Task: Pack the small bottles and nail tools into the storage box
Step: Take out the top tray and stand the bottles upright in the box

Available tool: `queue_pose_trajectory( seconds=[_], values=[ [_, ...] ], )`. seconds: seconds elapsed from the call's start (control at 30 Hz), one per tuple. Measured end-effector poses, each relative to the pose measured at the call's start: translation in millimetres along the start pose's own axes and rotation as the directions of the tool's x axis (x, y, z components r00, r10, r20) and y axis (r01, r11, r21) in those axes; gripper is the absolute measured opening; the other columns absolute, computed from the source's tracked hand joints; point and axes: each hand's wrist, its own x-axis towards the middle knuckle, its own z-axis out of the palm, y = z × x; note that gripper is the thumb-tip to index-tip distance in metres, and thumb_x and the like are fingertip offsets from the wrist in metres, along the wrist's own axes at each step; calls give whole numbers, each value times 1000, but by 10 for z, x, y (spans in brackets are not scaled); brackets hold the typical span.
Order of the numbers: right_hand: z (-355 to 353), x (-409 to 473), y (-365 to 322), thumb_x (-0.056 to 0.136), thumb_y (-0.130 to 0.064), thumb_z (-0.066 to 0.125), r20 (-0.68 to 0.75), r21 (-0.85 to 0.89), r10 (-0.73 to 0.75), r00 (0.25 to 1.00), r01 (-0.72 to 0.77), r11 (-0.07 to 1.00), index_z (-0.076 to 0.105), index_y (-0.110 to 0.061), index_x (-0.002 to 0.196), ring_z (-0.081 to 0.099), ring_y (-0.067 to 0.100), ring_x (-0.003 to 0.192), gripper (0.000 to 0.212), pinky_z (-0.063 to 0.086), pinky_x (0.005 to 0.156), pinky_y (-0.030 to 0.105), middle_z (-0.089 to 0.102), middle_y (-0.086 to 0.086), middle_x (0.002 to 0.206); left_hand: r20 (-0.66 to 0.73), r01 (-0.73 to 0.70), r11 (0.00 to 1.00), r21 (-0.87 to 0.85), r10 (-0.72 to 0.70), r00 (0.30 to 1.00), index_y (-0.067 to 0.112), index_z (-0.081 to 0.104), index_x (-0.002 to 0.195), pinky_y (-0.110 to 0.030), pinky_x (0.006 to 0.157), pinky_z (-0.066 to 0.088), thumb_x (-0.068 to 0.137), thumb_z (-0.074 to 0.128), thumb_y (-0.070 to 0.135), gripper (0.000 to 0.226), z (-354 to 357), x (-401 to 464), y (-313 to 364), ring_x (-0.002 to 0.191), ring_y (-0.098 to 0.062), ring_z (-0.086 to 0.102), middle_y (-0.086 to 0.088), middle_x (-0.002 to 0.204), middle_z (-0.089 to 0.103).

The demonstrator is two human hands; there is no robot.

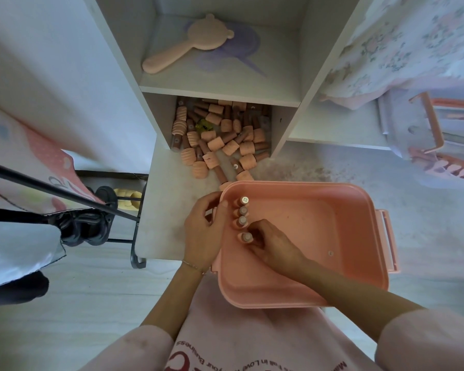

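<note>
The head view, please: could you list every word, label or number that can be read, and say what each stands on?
"Fall in Love" and "your Business", upside down and partly blurred, on the pink garment.
Large pale letters on the pink printed fabric at left: cut off, unreadable.
Bottle caps in the storage box: marks too small.

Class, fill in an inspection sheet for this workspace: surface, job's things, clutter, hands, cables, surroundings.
Surface: pale floor, speckled with dirt.
Job's things: pink box, open; four bottles standing in a row by its left wall; bottle pile spilling from the lower shelf.
Clutter: pink brush on the upper shelf.
Hands: left hand holds the box rim; right hand grips the nearest bottle.
Cables: nothing seen.
Surroundings: white shelf unit, floral cloth, black shoes.
</note>
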Motion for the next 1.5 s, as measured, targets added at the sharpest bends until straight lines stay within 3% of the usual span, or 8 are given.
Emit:
queue_pose_trajectory(
  seconds=[0.5,1.0,1.27,1.37,1.5],
  values=[
    [23,53,-38,90,-19,55,-18,-74,3,1000,-5,997,58,-5,93,56,29,86,15,38,74,34,60,13,92,-4,-16,1000,-26,16,1000,28,57,104,-2,71,40,90,56,19,17,10,0,-8,89,18,52,23,96,59],
    [38,56,-32,88,-18,58,-47,-27,16,999,-18,999,58,-5,91,56,28,83,13,40,73,33,62,12,89,-11,-6,998,-57,6,1000,35,51,106,-3,72,41,89,58,19,23,13,0,-3,90,14,54,21,95,60],
    [-51,14,7,85,-13,62,-23,10,44,999,-44,999,55,-2,99,57,24,85,19,38,73,21,62,11,94,-10,-9,999,-45,9,1000,40,51,102,-2,71,40,89,58,21,24,5,-5,3,91,13,54,22,96,60],
    [-176,-37,0,84,-13,63,-58,-24,4,998,-5,1000,57,-3,97,57,22,81,17,38,71,19,62,10,92,12,-30,1000,-8,30,999,35,56,102,-2,71,41,90,56,20,19,-7,-1,2,91,14,54,23,96,60],
    [-398,-82,-105,84,-13,65,-169,-44,-97,981,91,995,61,-6,94,53,11,71,13,43,69,21,62,2,85,38,-59,998,34,57,998,44,56,95,-2,71,41,90,55,20,25,-42,-3,22,91,14,54,25,94,61]
  ],
)
